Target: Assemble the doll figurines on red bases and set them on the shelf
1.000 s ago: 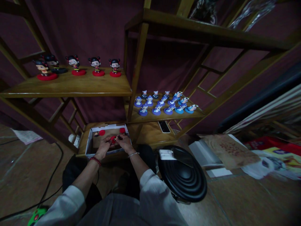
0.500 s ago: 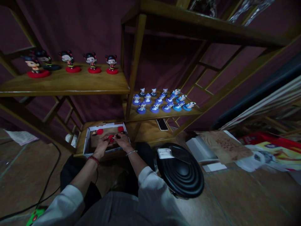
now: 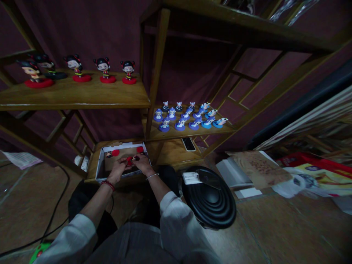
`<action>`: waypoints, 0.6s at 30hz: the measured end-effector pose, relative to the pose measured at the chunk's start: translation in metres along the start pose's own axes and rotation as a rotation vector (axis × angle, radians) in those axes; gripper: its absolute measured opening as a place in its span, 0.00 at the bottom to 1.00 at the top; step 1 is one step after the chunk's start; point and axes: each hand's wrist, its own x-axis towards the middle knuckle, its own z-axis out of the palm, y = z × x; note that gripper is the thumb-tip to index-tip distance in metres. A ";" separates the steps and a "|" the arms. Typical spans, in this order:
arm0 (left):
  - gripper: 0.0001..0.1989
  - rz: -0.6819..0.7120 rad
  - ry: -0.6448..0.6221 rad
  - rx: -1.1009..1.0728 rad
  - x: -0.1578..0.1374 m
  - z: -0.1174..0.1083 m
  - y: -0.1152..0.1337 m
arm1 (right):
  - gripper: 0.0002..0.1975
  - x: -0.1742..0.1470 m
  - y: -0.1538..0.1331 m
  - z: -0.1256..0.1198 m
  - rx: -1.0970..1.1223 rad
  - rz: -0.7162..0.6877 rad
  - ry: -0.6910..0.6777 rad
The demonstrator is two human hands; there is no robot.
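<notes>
Over a shallow white-rimmed cardboard box (image 3: 101, 163), my two hands are close together. My left hand (image 3: 118, 170) is closed on a round red base (image 3: 129, 160) at its fingertips. Pinched in my right hand (image 3: 143, 165) is a small dark-haired figurine (image 3: 135, 158), right beside that base; whether the two touch is too small to tell. At the box's far left lie another figurine (image 3: 109, 154) and a red disc (image 3: 115, 152). A further red disc (image 3: 140, 149) is in the far right corner, partly near my right fingers.
Several black-haired figurines on bases (image 3: 128, 71) stand on the upper left shelf (image 3: 82, 95). Several purple and blue figurines (image 3: 180, 124) fill the right shelf. A phone (image 3: 188, 144) lies on the lower board. At right are a ridged black stool (image 3: 213, 198) and cardboard (image 3: 258, 170).
The view has shifted slightly. Both hands stay over the box, with the figurine and the red base still held close together and only small finger movements.
</notes>
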 end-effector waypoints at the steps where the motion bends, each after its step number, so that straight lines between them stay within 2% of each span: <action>1: 0.07 0.002 -0.002 -0.008 0.001 0.000 -0.001 | 0.10 0.000 -0.001 -0.001 -0.010 0.003 -0.001; 10: 0.07 0.026 -0.037 -0.104 0.008 -0.008 -0.006 | 0.11 -0.003 -0.009 -0.001 -0.032 -0.001 0.016; 18: 0.09 -0.013 0.003 -0.137 0.009 -0.008 -0.002 | 0.08 -0.005 -0.013 -0.001 -0.038 -0.050 0.027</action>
